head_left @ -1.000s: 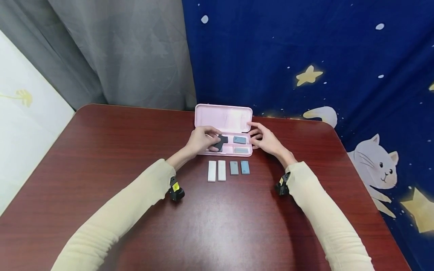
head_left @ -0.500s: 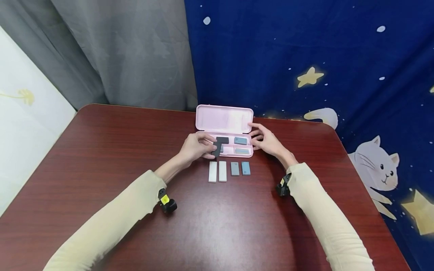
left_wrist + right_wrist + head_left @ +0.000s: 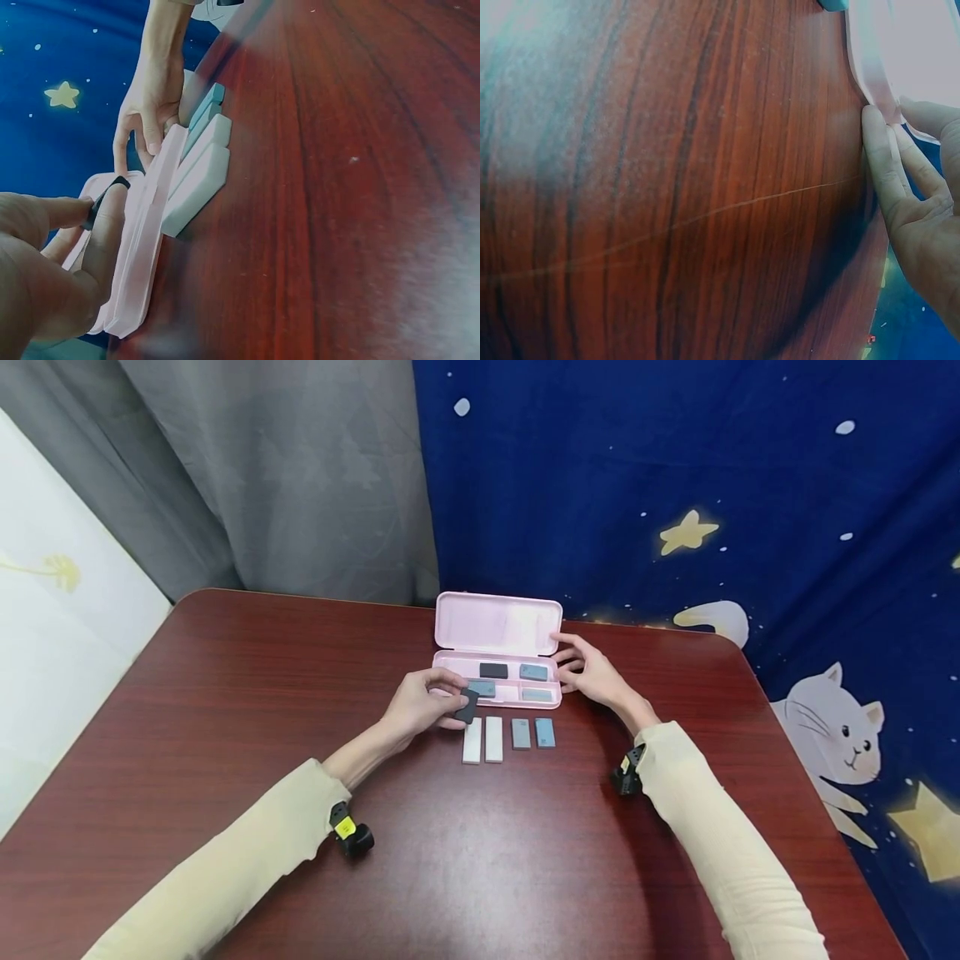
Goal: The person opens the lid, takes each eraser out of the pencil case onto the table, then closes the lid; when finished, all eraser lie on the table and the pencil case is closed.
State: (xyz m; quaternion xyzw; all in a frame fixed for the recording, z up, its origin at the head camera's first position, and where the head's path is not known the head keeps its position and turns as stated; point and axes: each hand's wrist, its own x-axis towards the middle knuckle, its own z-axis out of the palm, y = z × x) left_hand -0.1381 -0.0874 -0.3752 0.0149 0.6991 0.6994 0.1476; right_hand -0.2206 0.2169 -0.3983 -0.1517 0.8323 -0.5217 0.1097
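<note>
In the head view my left hand (image 3: pixel 423 703) pinches a black eraser (image 3: pixel 467 706) between thumb and fingers, over the front left edge of an open pink pencil case (image 3: pixel 507 702). The left wrist view shows the eraser's dark edge between the fingertips. My right hand (image 3: pixel 596 675) touches the case's right end with nearly straight fingers, one of them against the raised lid (image 3: pixel 495 622). Inside the case lie another black eraser (image 3: pixel 493 671), a blue-grey one (image 3: pixel 533 672), a blue one (image 3: pixel 482 688) and a pale one (image 3: pixel 537 695).
Just in front of the case, a row on the brown table (image 3: pixel 480 868) holds two white blocks (image 3: pixel 493 741), a grey block (image 3: pixel 521 734) and a blue block (image 3: pixel 544 732). Behind the table's far edge hang a grey curtain (image 3: pixel 300 485) and a blue one (image 3: pixel 555 485).
My left hand has drawn the black eraser out of the case, toward me and to the left, uncovering the blue eraser beneath. The right hand has stayed at the case's end.
</note>
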